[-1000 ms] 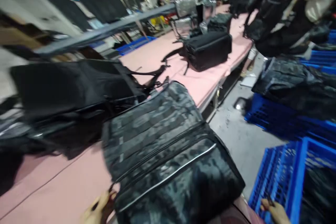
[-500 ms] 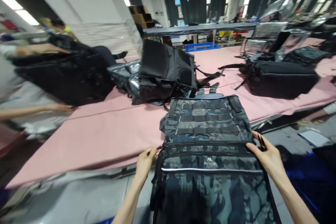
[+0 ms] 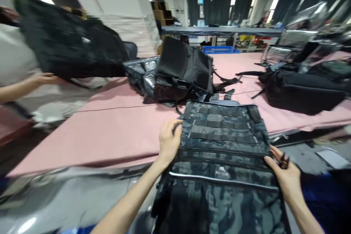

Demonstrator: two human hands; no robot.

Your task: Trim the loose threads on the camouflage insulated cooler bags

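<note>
A dark camouflage backpack point(image 3: 222, 201) lies in front of me, its webbed upper part on the pink table and its lower part toward me. My left hand point(image 3: 170, 140) is closed at the left edge of that upper part, a bit of dark material showing between thumb and fingers. On the right edge, my right hand point(image 3: 285, 172) pinches the fabric near the zip seam. A small dark pointed tool point(image 3: 284, 161), perhaps thread snips, is tucked in the right hand's fingers. Blur hides its exact kind.
Beyond it on the pink table point(image 3: 109, 128) sit a black backpack point(image 3: 183, 71) and, rightward, another black bag point(image 3: 304, 89). At left, a co-worker's hand point(image 3: 46, 78) is under a large dark bag point(image 3: 74, 44). A blue crate point(image 3: 219, 49) stands farther back.
My left hand has moved up along the backpack's left edge, from the zip seam to the webbed part. My right hand keeps its place. The co-worker's bag has been lifted higher.
</note>
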